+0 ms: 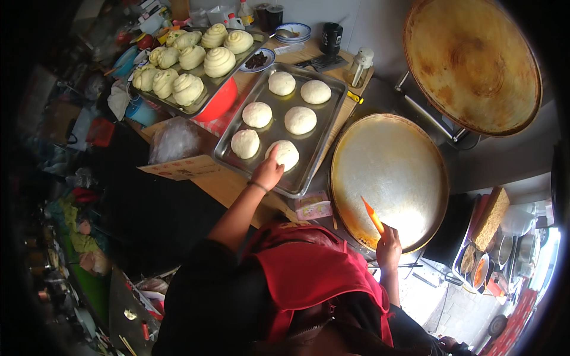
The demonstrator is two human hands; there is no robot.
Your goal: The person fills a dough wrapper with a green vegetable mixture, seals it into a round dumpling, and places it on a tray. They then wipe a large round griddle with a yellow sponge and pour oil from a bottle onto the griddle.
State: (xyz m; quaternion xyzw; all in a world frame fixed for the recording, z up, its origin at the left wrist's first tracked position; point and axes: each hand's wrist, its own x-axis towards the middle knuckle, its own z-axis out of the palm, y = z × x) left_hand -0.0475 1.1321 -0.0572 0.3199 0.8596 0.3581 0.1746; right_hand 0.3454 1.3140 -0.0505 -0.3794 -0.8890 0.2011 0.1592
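Note:
My left hand [269, 171] is over the near edge of a round dough bun [287, 155], one finger lying on its top. Whether the fingers grip it is hidden. Several pale buns sit apart in the same steel baking tray [307, 184]. In my right hand [389, 247] is an orange flat-ended or pointed utensil [373, 216]; its exact kind is unclear. It points over the near part of a large round griddle pan [392, 169], whose metal surface shines and is browned along the left and near rim. Whether its tip touches the pan cannot be told.
A round griddle lid [472, 66] stands raised behind the pan. Spiral dough rolls [219, 62] fill a second tray at left, above a red bowl [218, 102]. A glass oil bottle [360, 66], a black cup [331, 38] and a cardboard box [180, 168] stand around the trays.

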